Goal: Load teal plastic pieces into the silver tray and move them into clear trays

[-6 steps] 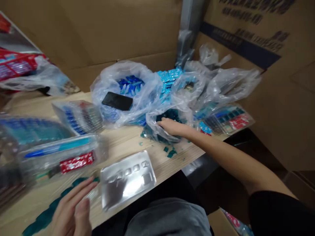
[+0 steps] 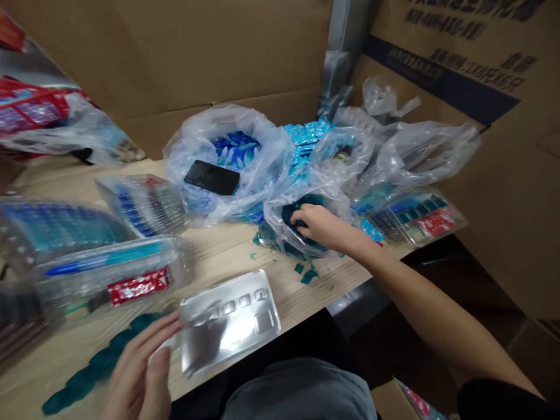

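Note:
My right hand (image 2: 318, 226) reaches into a small clear plastic bag (image 2: 280, 224) of dark teal pieces on the wooden table (image 2: 219, 256); its fingers curl among the pieces, and whether it grips any is hidden. My left hand (image 2: 142, 367) rests at the near table edge with its fingers spread, touching the left side of an empty clear plastic blister tray (image 2: 230, 318). A row of dark teal pieces (image 2: 100, 364) lies just left of that hand. A few teal scraps (image 2: 308, 273) are scattered below the bag.
A stack of filled blister packs with blue pens and red labels (image 2: 105, 274) stands at left. A big clear bag of blue pieces (image 2: 227, 160) carries a black phone (image 2: 212, 177). More bags (image 2: 415, 151) and packs (image 2: 415, 216) lie right; cardboard walls behind.
My right hand has pushed deeper into the small bag. My left hand has slid slightly right along the blister tray.

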A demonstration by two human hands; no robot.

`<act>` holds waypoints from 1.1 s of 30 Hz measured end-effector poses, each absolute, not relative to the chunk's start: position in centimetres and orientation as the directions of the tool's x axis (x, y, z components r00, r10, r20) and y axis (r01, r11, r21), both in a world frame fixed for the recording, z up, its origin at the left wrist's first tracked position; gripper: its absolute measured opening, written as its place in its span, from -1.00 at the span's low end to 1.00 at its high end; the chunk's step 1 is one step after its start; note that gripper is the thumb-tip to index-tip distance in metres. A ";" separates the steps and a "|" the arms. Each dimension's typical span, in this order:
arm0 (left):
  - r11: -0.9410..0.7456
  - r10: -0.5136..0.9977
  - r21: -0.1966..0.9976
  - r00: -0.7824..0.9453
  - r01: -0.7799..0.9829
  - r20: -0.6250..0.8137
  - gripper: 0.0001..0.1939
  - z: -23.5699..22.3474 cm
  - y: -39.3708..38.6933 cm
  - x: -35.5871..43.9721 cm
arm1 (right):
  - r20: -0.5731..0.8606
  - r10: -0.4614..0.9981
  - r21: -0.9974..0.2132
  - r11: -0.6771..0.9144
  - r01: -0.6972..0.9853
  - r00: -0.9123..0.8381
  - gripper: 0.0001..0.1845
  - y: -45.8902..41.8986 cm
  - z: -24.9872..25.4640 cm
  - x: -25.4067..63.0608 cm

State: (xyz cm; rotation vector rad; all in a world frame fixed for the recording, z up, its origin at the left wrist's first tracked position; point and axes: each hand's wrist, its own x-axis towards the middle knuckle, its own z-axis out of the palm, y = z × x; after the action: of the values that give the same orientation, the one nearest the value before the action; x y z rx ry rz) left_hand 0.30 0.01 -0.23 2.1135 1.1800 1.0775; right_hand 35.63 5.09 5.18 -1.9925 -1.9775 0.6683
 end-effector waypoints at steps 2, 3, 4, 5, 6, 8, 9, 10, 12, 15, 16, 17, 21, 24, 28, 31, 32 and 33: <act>-0.526 0.850 0.692 0.327 0.494 0.413 -0.74 0.5 -0.1 1.3 | -0.045 0.999 -0.604 -0.043 0.796 0.020 -0.84 4.3 5.5 36.0; -0.527 0.850 0.683 0.324 0.507 0.415 -0.75 0.8 0.0 1.9 | 0.003 0.998 -0.665 -0.040 0.745 0.057 -0.84 3.9 5.6 36.1; -0.518 0.855 0.685 0.316 0.512 0.411 -0.75 1.2 0.1 2.4 | 0.047 0.993 -0.726 -0.039 0.687 0.106 -0.86 3.6 5.6 36.1; -0.503 0.864 0.695 0.302 0.514 0.402 -0.75 1.5 0.2 2.9 | 0.080 0.983 -0.784 -0.041 0.619 0.165 -0.90 3.3 5.6 36.0; -0.504 0.864 0.703 0.296 0.502 0.408 -0.75 1.8 0.4 3.4 | 0.099 0.968 -0.838 -0.045 0.544 0.232 -0.93 3.1 5.5 35.8; -0.528 0.849 0.712 0.310 0.462 0.428 -0.75 2.4 0.9 4.5 | 0.098 0.925 -0.925 -0.052 0.377 0.367 -0.85 3.0 5.0 35.2; -0.545 0.837 0.711 0.339 0.443 0.430 -0.75 2.6 1.2 5.2 | 0.085 0.901 -0.955 -0.048 0.291 0.426 -0.81 3.2 4.6 34.9; -0.562 0.823 0.709 0.372 0.426 0.429 -0.76 2.9 1.5 6.0 | 0.067 0.878 -0.977 -0.037 0.208 0.474 -0.80 3.4 4.2 34.7; -0.587 0.797 0.707 0.432 0.395 0.421 -0.77 3.5 2.0 7.9 | 0.027 0.841 -0.999 0.002 0.046 0.541 -0.81 3.8 3.6 34.3; -0.636 0.737 0.704 0.516 0.314 0.436 -0.78 4.3 2.2 10.7 | -0.050 0.829 -0.979 0.069 -0.190 0.557 -0.77 3.3 3.8 33.6; -0.638 0.730 0.709 0.528 0.301 0.433 -0.77 4.6 2.2 11.4 | -0.077 0.840 -0.963 0.077 -0.259 0.536 -0.74 2.8 4.1 33.2; -0.631 0.733 0.718 0.527 0.293 0.430 -0.76 4.9 2.1 12.0 | -0.103 0.857 -0.945 0.074 -0.318 0.505 -0.72 2.1 4.6 32.8; -0.579 0.773 0.779 0.467 0.242 0.429 -0.70 5.6 2.0 12.8 | -0.237 0.935 -0.820 -0.046 -0.571 0.265 -0.68 -0.8 6.2 30.1; -0.550 0.795 0.803 0.439 0.228 0.419 -0.66 5.6 1.8 12.3 | -0.305 0.946 -0.719 -0.153 -0.678 0.110 -0.74 -1.9 6.1 27.7; -0.526 0.805 0.808 0.462 0.267 0.371 -0.69 5.0 1.8 10.5 | -0.226 0.968 -0.842 -0.138 -0.522 0.108 -0.83 -2.1 4.7 25.7; -0.512 0.815 0.825 0.438 0.237 0.380 -0.74 4.3 1.8 8.9 | -0.206 0.978 -0.872 -0.164 -0.461 0.042 -0.85 -2.1 4.2 25.0; -0.510 0.824 0.827 0.412 0.236 0.390 -0.75 4.1 1.8 8.5 | -0.226 0.974 -0.856 -0.195 -0.478 0.008 -0.86 -2.1 4.2 24.7; -0.507 0.832 0.827 0.386 0.241 0.398 -0.76 3.8 1.8 8.2 | -0.245 0.969 -0.835 -0.225 -0.503 -0.028 -0.87 -2.1 4.3 24.4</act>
State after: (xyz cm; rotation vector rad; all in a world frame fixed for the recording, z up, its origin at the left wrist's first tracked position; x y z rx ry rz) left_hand 8.16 1.77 3.82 1.9626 0.9199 1.1043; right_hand 24.42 -2.05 4.32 -0.9899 -0.6566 1.5601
